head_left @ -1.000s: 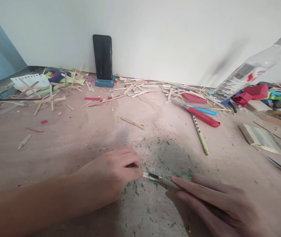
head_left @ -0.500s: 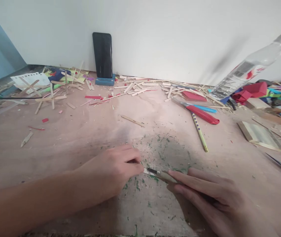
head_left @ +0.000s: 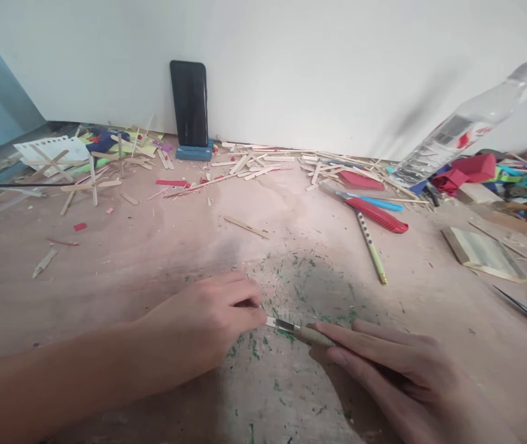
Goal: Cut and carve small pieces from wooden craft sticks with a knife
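Knife — in closed right hand

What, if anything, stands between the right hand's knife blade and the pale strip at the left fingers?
Nothing visible: the blade is immediately by the pale strip; whether they touch is unclear.

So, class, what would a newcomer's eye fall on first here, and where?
Probably the small knife in the right grip, low and central, near a pale strip in the left grip. Next, the black phone, upright on a blue stand before the wall. At back right, the clear bottle looks tilted.
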{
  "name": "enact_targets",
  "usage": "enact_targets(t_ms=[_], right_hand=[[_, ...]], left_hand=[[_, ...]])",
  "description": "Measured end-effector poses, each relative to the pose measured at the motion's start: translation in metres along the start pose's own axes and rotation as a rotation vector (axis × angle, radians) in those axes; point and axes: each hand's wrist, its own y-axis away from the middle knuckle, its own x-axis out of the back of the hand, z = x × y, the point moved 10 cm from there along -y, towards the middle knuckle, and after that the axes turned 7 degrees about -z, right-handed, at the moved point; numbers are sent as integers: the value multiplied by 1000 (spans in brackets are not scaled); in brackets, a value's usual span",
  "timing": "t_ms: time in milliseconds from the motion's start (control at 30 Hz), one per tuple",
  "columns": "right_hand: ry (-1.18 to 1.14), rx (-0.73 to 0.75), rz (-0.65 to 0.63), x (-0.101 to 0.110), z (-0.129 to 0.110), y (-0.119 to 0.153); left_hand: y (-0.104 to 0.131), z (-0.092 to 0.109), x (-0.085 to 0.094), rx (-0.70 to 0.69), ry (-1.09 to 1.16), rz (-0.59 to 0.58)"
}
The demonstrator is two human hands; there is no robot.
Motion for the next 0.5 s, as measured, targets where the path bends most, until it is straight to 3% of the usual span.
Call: enact_targets(t_ms=[500], right_hand=[[-5,-5,6,-2,3,2]], left_hand=[[0,-3,-5,26,-17,-26]])
